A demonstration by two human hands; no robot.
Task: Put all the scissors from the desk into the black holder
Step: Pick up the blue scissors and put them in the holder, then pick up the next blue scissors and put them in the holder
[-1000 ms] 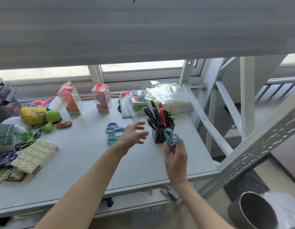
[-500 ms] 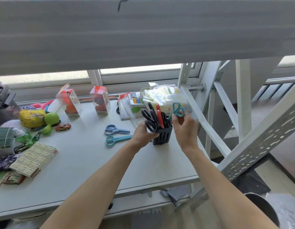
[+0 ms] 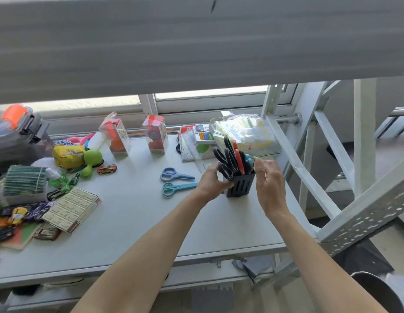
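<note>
The black holder stands on the right part of the grey desk. It holds several scissors: black-handled ones, a red pair and a teal pair at its right side. My left hand grips the holder's left wall. My right hand hovers at the holder's right, fingertips apart beside the teal handles. Two scissors lie flat on the desk left of the holder: a blue pair and a light teal pair.
A clear bin of packets sits behind the holder, with a slanted white frame bar to its right. Two toy boxes, a green toy, a toy car and a card box fill the left.
My right hand lowered the teal scissors from above the holder into it and let go. My left hand stays on the holder's left side.
</note>
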